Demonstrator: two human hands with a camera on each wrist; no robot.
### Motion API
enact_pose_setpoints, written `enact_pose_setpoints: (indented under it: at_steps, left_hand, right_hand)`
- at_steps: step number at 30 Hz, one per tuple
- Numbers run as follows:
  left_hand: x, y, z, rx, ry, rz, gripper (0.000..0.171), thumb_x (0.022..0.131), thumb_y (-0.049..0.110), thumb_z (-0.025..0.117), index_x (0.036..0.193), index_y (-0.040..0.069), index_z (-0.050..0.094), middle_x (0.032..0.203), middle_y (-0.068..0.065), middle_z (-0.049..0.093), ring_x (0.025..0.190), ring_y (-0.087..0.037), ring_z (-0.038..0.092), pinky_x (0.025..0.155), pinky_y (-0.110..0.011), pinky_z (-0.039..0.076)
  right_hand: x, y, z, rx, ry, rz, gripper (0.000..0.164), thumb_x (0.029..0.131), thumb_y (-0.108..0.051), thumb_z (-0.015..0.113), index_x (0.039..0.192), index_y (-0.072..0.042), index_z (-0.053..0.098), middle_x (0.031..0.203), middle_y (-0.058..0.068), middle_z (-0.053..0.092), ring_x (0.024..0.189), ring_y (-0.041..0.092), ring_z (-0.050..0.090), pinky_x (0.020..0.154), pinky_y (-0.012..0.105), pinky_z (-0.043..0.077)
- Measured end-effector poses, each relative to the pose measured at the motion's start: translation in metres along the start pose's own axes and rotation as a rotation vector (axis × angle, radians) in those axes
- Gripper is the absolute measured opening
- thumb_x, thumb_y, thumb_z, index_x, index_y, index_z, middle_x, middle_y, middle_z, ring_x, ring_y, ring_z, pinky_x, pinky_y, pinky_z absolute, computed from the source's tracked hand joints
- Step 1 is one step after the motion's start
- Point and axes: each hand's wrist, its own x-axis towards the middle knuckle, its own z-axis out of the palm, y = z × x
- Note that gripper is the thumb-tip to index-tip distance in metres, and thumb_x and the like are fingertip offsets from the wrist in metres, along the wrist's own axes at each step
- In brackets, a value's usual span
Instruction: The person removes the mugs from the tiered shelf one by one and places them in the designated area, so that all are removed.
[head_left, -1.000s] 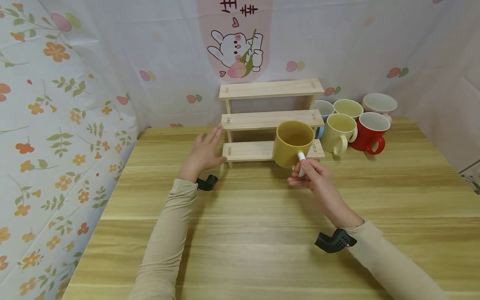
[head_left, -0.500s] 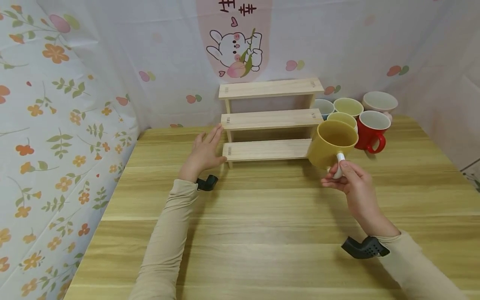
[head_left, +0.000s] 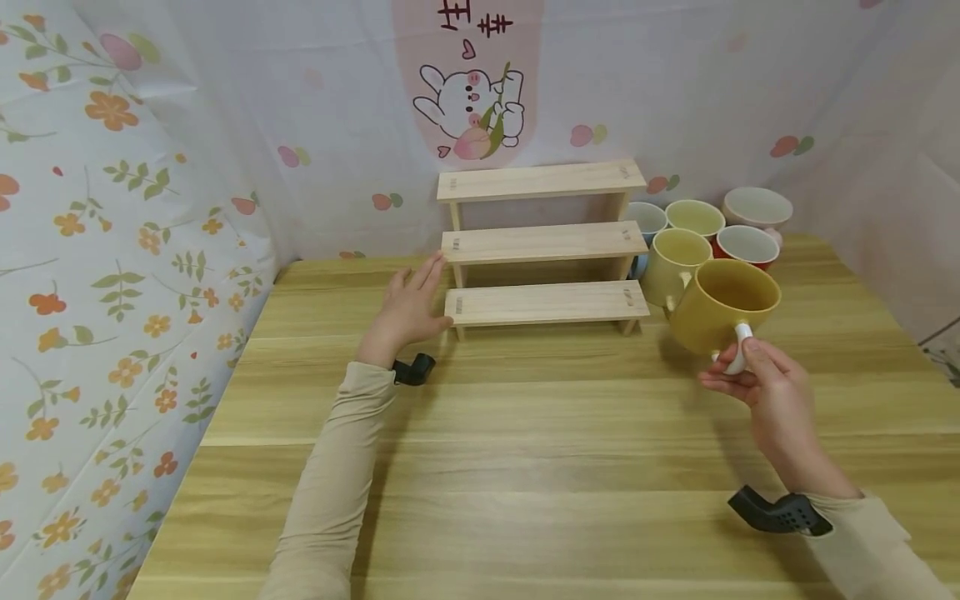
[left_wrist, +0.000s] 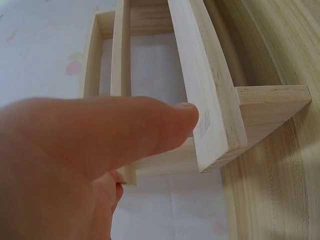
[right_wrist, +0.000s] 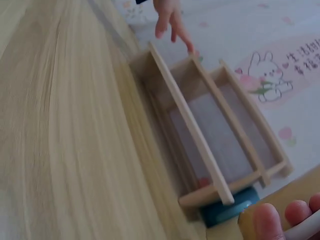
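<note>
In the head view my right hand (head_left: pixel 783 408) pinches the white handle of a mustard-yellow mug (head_left: pixel 701 321), which hangs tilted above the tabletop, right of a three-tier wooden shelf (head_left: pixel 547 304). Its thumb and fingertips around the handle show at the corner of the right wrist view. My left hand (head_left: pixel 405 317) rests at the shelf's left end with fingers extended. In the left wrist view the thumb (left_wrist: pixel 150 125) lies against the end of the lowest board, and another fingertip reaches the middle board. All three boards are bare.
Right of the shelf stand several mugs: a pale yellow mug (head_left: pixel 663 275), a light green one (head_left: pixel 696 218), a blue one (head_left: pixel 645 218), a pink one (head_left: pixel 757 207) and a red mug (head_left: pixel 746 244) partly hidden. A printed cloth (head_left: pixel 322 108) hangs behind the wooden table (head_left: pixel 480 483).
My right hand has carried the mustard-yellow mug from in front of the lowest board to the right, now before the red and pale yellow mugs. My left hand has stayed in place.
</note>
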Motion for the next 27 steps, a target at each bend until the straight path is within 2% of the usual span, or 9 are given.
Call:
enact_pose_setpoints:
  at_steps: [15, 27]
  left_hand:
    - [-0.001, 0.001, 0.000, 0.020, -0.010, -0.009, 0.096, 0.090, 0.034, 0.064, 0.155, 0.014, -0.003, 0.162, 0.003, -0.008, 0.143, -0.045, 0.003, 0.116, -0.059, 0.009]
    - [-0.003, 0.001, -0.001, 0.004, 0.002, 0.002, 0.096, 0.090, 0.032, 0.065, 0.155, 0.013, -0.003, 0.162, 0.002, -0.007, 0.143, -0.046, 0.002, 0.116, -0.059, 0.006]
  right_hand:
    - [0.001, 0.012, -0.039, -0.002, 0.045, 0.101, 0.027, 0.101, -0.011, 0.045, 0.088, 0.004, 0.063, 0.079, 0.010, 0.067, 0.072, 0.022, 0.071, 0.066, 0.033, 0.059]
    - [0.015, 0.023, -0.052, 0.009, 0.016, 0.129, 0.028, 0.101, -0.011, 0.044, 0.088, 0.004, 0.062, 0.082, 0.010, 0.066, 0.076, 0.021, 0.070, 0.069, 0.033, 0.059]
